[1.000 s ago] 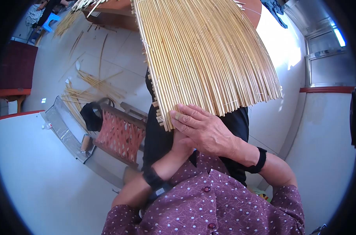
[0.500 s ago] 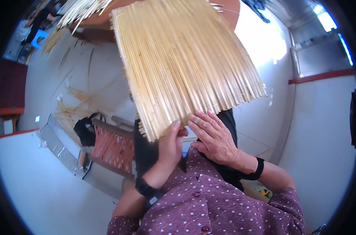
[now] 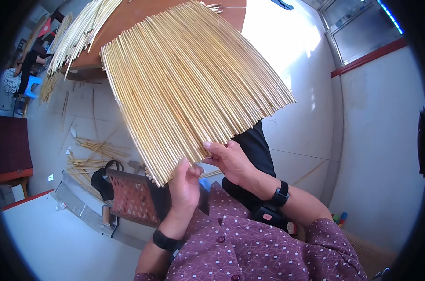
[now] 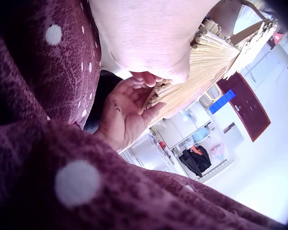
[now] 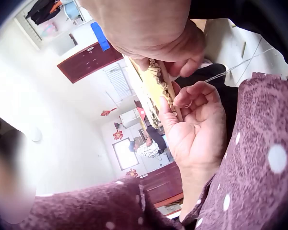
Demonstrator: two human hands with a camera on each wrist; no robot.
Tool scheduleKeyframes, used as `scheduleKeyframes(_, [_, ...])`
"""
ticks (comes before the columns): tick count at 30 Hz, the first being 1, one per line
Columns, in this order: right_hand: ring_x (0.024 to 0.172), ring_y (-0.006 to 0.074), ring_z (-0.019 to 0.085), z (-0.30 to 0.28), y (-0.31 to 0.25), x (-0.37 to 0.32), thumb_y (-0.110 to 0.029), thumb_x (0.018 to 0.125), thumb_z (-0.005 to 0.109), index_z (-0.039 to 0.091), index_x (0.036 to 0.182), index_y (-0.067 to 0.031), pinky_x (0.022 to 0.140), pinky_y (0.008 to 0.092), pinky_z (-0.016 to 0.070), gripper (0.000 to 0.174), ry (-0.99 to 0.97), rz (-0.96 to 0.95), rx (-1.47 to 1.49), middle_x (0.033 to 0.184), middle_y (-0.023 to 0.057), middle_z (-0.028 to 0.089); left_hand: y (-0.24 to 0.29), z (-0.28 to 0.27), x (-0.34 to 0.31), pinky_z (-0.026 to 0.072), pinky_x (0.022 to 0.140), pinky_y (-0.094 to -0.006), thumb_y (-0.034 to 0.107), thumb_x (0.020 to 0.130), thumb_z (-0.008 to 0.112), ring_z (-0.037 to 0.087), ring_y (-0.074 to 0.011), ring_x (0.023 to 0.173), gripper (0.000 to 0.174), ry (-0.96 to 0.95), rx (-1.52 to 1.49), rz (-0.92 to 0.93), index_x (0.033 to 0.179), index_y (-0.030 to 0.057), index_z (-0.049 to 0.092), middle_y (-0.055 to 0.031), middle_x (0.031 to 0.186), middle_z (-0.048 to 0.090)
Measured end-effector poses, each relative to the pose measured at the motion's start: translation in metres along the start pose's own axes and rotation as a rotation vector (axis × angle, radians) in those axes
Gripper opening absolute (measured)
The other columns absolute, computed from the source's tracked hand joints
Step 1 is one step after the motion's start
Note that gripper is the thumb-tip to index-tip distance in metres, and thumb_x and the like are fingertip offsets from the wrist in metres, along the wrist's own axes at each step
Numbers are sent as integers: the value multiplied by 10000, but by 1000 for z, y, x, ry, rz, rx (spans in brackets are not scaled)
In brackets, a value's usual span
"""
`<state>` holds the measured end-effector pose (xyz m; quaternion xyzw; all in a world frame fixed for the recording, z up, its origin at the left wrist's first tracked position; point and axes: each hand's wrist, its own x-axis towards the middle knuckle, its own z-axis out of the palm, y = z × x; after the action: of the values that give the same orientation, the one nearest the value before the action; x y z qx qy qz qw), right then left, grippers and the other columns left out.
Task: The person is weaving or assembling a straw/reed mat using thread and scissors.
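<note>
A mat of thin straw-coloured stalks, bound by fine thread, slants up from the lap toward the table in the head view. My left hand pinches its near edge close to the left corner, thumb on top and fingers curled beneath. Just right of it, my right hand grips the same edge with the thumb above. The right wrist view shows both hands at the row of stalk ends, and a pale thread runs off to the right.
A round brown table with a pile of loose stalks stands beyond the mat. Left of the legs is a woven-seat stool; more stalks lie on the floor. Another person sits far back left.
The mat has swung left and lower in view. My hands, together a second ago, have separated along the near edge; the right hand has gone from lying flat to gripping the mat.
</note>
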<state>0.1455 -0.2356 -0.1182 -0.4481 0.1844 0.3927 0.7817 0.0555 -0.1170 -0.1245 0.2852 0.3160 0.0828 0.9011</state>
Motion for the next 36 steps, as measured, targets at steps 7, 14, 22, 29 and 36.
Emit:
scheduleKeyframes(7, [680,120,624,7,3,-3,-87,851,657,671,864,54,693,276,546,142,5,-119,-37,786,76,659,-1,0,0,454,757,-295,255,909,604,509,-103,749,307,8,38,-14,1135,60,532,-3,879,564])
scheduleKeyframes(14, [648,141,629,3,15,3,-115,821,658,652,810,87,629,264,521,202,89,-105,-120,738,86,647,-14,13,4,432,861,-309,411,895,626,541,-120,973,470,-96,163,-39,1205,71,535,-26,1094,597])
scheduleKeyframes(22, [670,164,650,8,12,-1,-144,811,660,653,805,107,629,248,516,252,71,-101,-67,783,130,681,-14,14,15,427,846,-292,279,955,518,583,-134,906,296,-70,184,-18,1000,15,645,-47,967,654])
scheduleKeyframes(29, [774,167,656,11,17,-1,-126,893,609,662,906,82,711,282,535,215,-30,-30,-19,889,124,679,-10,3,15,430,836,-288,272,943,529,588,-142,917,290,-27,169,-13,1004,14,647,-54,979,655])
scheduleKeyframes(36, [697,167,658,12,11,-5,-183,822,693,654,881,82,656,272,536,275,-20,-28,-109,790,134,678,-4,7,11,437,792,-271,285,925,558,571,-111,851,269,6,196,-23,972,35,645,-10,921,637])
